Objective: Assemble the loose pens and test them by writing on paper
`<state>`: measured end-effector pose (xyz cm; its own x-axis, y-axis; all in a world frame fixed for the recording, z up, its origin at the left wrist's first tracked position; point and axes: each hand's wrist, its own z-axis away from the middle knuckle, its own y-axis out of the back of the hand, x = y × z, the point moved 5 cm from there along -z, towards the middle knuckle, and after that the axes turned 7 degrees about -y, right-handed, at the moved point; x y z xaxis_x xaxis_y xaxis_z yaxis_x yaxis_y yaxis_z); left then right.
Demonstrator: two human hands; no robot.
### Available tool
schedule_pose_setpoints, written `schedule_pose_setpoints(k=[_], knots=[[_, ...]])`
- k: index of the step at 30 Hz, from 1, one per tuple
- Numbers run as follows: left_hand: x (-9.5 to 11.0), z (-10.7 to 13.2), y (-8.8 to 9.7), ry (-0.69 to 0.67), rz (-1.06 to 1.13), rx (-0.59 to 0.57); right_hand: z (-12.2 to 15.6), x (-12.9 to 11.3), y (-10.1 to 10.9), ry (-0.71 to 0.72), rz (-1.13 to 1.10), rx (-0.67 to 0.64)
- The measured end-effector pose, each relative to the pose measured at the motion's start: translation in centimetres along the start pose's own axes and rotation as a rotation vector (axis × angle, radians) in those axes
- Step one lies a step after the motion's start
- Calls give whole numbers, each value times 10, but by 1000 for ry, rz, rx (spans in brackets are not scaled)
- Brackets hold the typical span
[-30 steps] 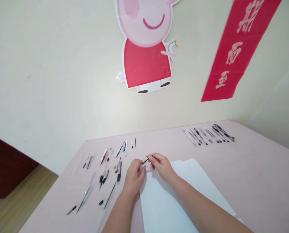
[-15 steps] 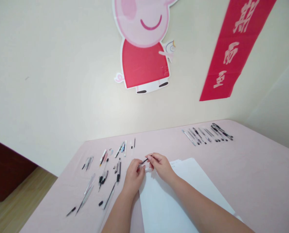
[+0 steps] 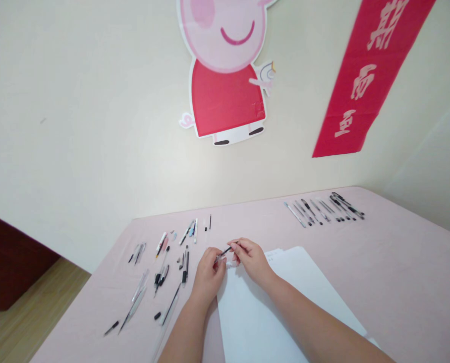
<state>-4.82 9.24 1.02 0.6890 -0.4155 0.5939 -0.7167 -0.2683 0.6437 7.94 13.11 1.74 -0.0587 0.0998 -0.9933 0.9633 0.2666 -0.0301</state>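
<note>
My left hand (image 3: 210,275) and my right hand (image 3: 249,258) meet above the top left corner of the white paper (image 3: 263,312). A thin dark pen refill (image 3: 226,250) spans the gap between my fingertips. Its right end is pinched in my right hand. The other end runs to what looks like a clear pen barrel, mostly covered by my left fingers. How far the refill sits inside it I cannot tell. Just left of my left hand lie a black-gripped pen (image 3: 185,267) and a loose refill (image 3: 171,303) beside a clear tube.
Several pen parts, such as a black cap (image 3: 157,315) and clear barrels (image 3: 136,302), lie in small groups on the left of the pink tablecloth (image 3: 399,282). A row of pens (image 3: 325,209) lies at the back right. Behind the table stands a wall with a pig cutout (image 3: 228,101).
The view has shifted very slightly. Both hands keep nearly the same pose around the refill, and the pens on the table lie as before.
</note>
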Motion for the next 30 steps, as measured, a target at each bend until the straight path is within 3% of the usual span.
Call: schedule_pose_setpoints(k=[8,13,18,21,25,30], knots=[[0,0,1,17,14,6,2,-5,-2,-6,36,-71],[-4,-2,4,28,-23,37,1,6,-5,-65,-64,-119],[-21,-1,22,154,-98,165,-2,17,-5,-111,-95,-98],[-33,1,32,235,-134,259,-3,18,-1,-86,53,-43],[-43,5,37,311,-110,334,-2,13,-2,2,413,14],[-45,6,39,390,-47,400,-6,1,-23,102,816,-165]])
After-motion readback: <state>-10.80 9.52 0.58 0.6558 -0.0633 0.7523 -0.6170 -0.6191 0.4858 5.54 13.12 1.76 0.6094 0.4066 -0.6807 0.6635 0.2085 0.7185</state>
